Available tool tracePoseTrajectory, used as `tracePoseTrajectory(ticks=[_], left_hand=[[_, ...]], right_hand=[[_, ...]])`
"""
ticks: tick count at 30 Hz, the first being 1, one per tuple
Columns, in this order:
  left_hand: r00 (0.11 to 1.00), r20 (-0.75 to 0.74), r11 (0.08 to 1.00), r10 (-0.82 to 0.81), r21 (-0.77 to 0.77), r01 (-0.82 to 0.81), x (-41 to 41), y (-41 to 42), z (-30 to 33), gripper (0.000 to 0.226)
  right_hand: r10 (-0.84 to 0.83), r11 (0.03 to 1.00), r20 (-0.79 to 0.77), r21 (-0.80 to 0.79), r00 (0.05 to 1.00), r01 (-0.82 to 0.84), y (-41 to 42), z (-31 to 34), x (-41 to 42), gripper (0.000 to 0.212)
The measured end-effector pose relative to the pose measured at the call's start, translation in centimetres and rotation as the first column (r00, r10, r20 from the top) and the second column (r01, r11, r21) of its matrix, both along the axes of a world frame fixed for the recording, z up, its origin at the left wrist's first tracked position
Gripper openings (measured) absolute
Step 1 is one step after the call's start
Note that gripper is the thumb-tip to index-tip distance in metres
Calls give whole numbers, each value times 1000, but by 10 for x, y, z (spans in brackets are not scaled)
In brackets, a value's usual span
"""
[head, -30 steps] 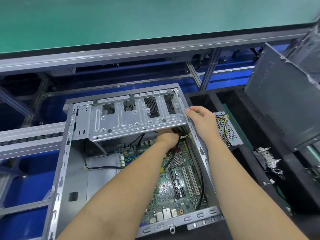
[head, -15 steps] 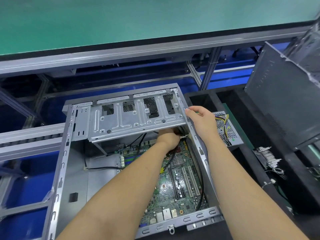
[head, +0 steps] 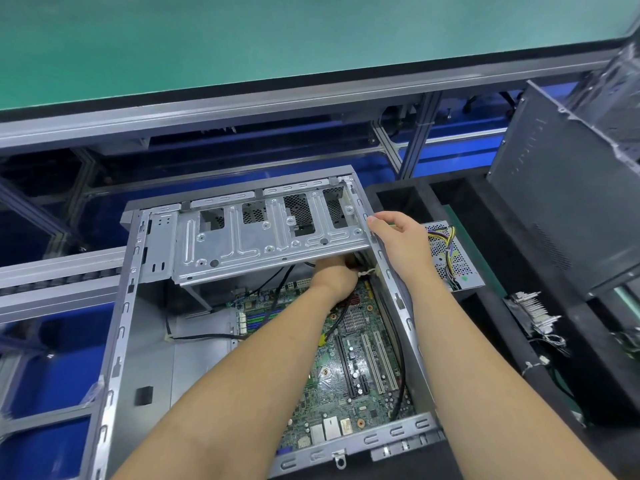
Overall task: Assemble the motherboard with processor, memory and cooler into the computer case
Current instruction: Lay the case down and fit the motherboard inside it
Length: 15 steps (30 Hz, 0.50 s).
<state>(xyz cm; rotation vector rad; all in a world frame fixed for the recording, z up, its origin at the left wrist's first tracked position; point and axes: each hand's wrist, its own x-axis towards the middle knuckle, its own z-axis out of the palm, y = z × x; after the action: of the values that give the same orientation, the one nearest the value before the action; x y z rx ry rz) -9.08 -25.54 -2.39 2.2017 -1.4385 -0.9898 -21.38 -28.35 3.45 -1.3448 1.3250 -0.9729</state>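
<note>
An open grey computer case [head: 119, 341] lies on its side in front of me. The green motherboard [head: 349, 382] sits inside on the case floor, with white and black slots showing. A silver drive cage [head: 263, 244] spans the case's far end. My left hand [head: 334, 275] reaches under that cage; its fingers are hidden there beside black cables. My right hand [head: 398, 237] rests on the case's right wall at the cage's corner, thumb on the rim, fingers curled over the outside.
A perforated power supply [head: 450, 261] with coloured wires lies right of the case in a black foam tray [head: 485, 341]. A dark case panel [head: 568, 209] leans at far right. Loose connectors [head: 533, 313] lie below it. A green-topped bench [head: 277, 46] runs behind.
None of note: both hands stay where they were, the left under the drive cage and the right on the case wall.
</note>
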Motion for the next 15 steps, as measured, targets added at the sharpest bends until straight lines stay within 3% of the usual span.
tracePoseTrajectory(ticks=[15], left_hand=[[999,-53,1000,-12,-27,11,1,-1,-9,30]], right_hand=[[-9,1000,10,10,1000,9,0,0,1,10]])
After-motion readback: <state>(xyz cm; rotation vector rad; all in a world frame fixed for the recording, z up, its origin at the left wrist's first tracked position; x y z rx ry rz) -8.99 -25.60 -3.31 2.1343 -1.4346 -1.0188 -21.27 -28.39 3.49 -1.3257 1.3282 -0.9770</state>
